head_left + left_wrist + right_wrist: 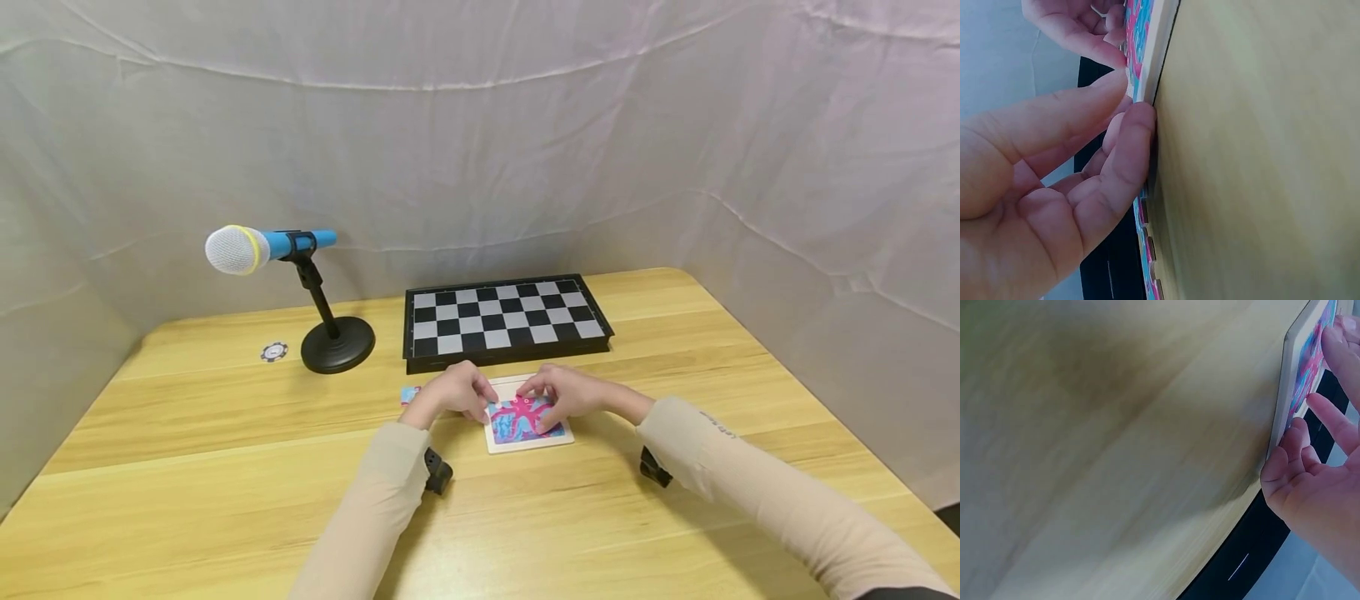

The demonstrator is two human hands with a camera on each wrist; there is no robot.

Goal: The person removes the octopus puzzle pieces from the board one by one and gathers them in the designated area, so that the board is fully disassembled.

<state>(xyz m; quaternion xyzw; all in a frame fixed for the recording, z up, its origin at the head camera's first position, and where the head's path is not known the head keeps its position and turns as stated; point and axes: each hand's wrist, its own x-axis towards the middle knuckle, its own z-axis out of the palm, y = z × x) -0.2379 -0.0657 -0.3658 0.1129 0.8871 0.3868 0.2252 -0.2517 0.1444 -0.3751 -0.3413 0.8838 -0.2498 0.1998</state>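
Note:
A jigsaw puzzle [510,423] with a pink octopus on blue lies in a pale tray [525,447] in the middle of the table. My left hand [459,392] grips its left side. In the left wrist view the thumb is over the picture's edge and a fingertip is against the tray's outer side. My right hand [567,392] reaches over the right side, thumb and forefinger apart with their tips on the picture. The right wrist view shows its other fingers [1277,465] bent at the tray's edge. Both hands hide parts of the puzzle.
Loose puzzle pieces [409,395] lie left of the tray, partly behind the left wrist. A black-and-white checkered board [506,321] stands just behind. Back left are a blue microphone [277,243] on a black stand [337,346] and a poker chip [274,352].

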